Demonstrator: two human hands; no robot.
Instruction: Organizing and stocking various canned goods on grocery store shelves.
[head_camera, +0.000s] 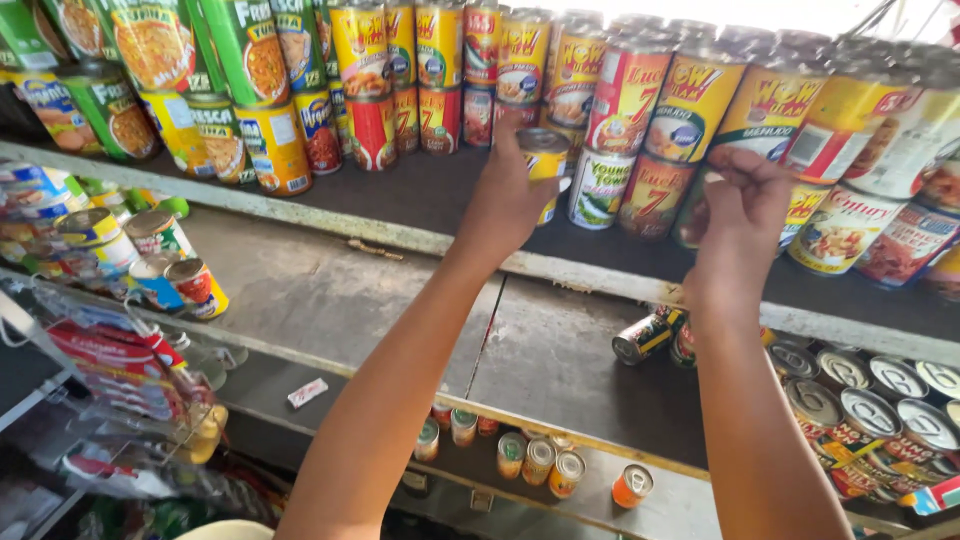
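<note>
— What is happening at the top shelf (420, 205)?

— A person is reaching both arms up to its rows of stacked tins. The left hand (505, 195) is closing around a yellow can (545, 160) standing at the front edge of that shelf, fingers wrapping its side. The right hand (735, 215) is hovering just beside the neighbouring cans, fingers curling in, apparently gripping nothing.

— How would that can handle?

— Probably rigid and fairly heavy: a metal cylinder with a glossy paper label that could be slipping under the skin. Gripping round the middle looks safest.

— And lower down?

— More cans are lying on the worn grey lower shelf (330, 290), some tipped on their sides.
</note>
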